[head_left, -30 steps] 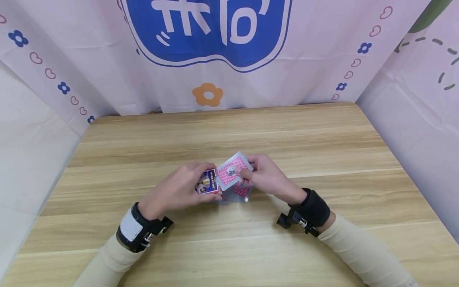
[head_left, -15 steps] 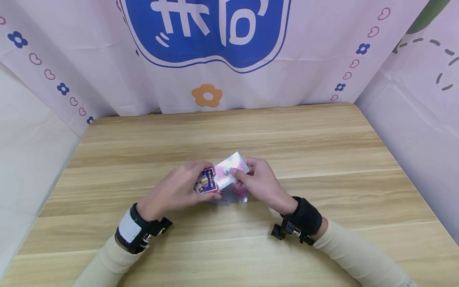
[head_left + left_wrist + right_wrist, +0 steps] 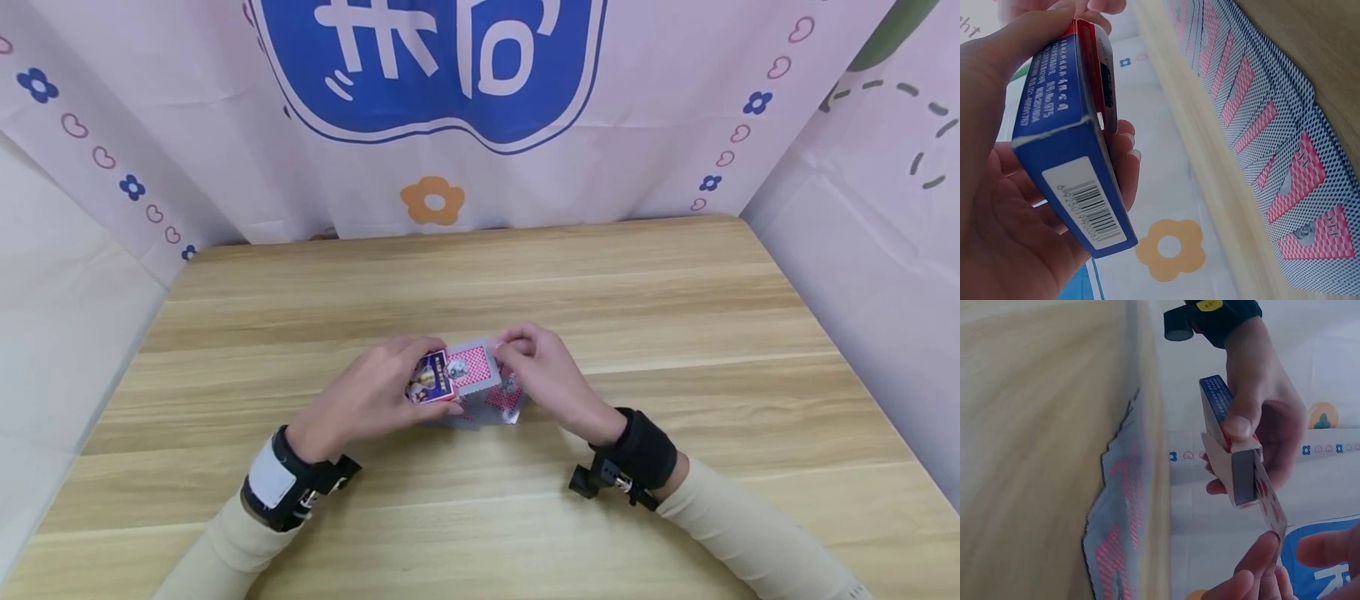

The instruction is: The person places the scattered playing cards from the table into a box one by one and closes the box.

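Note:
My left hand [image 3: 367, 387] grips a blue and red playing-card box [image 3: 432, 377], thumb along one side and fingers along the other. Its barcode end [image 3: 1088, 203] faces the left wrist camera, and a pale flap [image 3: 1217, 464] sticks out at the open end. A playing card [image 3: 472, 367], red-patterned back upward, extends from that open end; its far part is hidden at the box. My right hand [image 3: 551, 375] is at the card's outer corner. In the right wrist view a fingertip [image 3: 1269, 542] touches the card's end, while the thumb [image 3: 1319, 549] stands apart from it.
Below the hands, several overlapping playing cards [image 3: 1297, 181] lie fanned on the wooden table [image 3: 480, 517], red backs up. A white printed curtain [image 3: 562, 183] hangs behind the table's far edge, with pale cloth on both sides.
The card, pinched in my right hand earlier, has come down and left to the box's open end and turned more level. My right fingers have slid to its outer corner. The left hand stays put.

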`<action>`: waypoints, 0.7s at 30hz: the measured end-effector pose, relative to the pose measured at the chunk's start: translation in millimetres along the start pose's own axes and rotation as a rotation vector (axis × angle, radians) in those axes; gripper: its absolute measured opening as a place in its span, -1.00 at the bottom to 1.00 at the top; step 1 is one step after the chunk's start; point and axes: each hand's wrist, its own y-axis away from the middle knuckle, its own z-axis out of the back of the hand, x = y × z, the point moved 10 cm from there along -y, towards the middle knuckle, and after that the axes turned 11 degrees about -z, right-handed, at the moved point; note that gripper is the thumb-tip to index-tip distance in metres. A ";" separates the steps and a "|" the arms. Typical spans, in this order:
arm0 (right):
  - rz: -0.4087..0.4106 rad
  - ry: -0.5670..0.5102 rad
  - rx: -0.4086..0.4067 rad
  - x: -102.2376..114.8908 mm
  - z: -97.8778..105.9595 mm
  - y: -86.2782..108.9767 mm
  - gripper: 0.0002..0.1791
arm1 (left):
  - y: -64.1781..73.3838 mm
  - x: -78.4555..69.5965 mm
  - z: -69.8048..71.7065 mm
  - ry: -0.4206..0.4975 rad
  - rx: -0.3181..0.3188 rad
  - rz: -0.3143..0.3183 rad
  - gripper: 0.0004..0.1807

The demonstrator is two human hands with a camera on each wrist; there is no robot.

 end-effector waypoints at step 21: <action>-0.011 0.010 0.331 -7.1 -25.3 -1.3 -0.81 | 0.0 -5.2 -2.3 0.014 0.023 -0.029 -0.13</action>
